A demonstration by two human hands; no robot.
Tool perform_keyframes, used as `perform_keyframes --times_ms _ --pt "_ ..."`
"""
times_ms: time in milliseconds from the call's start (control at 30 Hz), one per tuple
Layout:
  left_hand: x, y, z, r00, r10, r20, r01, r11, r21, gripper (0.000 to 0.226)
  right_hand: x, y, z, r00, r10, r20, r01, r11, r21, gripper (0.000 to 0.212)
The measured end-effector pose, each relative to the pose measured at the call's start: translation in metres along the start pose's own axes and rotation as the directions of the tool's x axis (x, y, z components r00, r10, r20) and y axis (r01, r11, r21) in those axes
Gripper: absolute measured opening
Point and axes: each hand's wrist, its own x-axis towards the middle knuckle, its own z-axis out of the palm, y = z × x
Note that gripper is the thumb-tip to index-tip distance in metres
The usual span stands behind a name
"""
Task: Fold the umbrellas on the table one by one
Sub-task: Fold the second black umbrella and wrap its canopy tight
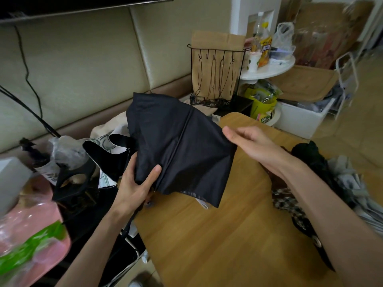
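Umbrella [176, 141] points away; L hand [136, 183] grips base, R hand [246, 141] pinches fabric.

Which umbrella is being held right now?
The plain black umbrella, held by the left hand and right hand; the checked umbrella lies on the table.

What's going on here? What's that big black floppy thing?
A person is folding a black umbrella above the wooden table. The left hand grips its bunched cloth low down, and the right hand pinches one edge, holding a panel out flat. It isn't rolled up yet. A checked umbrella lies under the right arm.
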Motion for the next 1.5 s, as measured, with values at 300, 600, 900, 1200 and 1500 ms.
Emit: perform_keyframes --times_ms 300,600,900,1200,1500 --pt "-0.001 0.004 0.001 0.996 -0.083 0.013 0.083 0.996 -0.022 0.067 -0.001 0.004 -0.019 0.999 0.035 -0.012 -0.035 0.999 0.014 0.055" --pt "-0.002 0.002 0.004 0.997 -0.036 0.062 0.036 0.999 0.0 0.102 -0.007 -0.016 -0.012 0.996 0.014 0.084 -0.026 0.991 0.133 0.033" --pt "-0.01 0.01 0.024 0.941 0.017 0.338 -0.028 0.999 0.028 0.161 0.018 -0.075 0.034 0.999 0.011 -0.052 0.012 0.905 0.426 0.019" --pt "-0.012 0.018 0.032 0.996 0.007 0.093 -0.003 0.999 -0.049 0.128 0.023 -0.085 0.062 0.962 0.117 -0.248 0.005 0.896 0.444 0.056" --pt "-0.014 0.03 0.036 0.993 -0.018 -0.115 0.025 0.998 0.055 0.147 0.015 -0.058 0.067 0.926 -0.114 -0.359 0.049 0.982 -0.184 0.03"
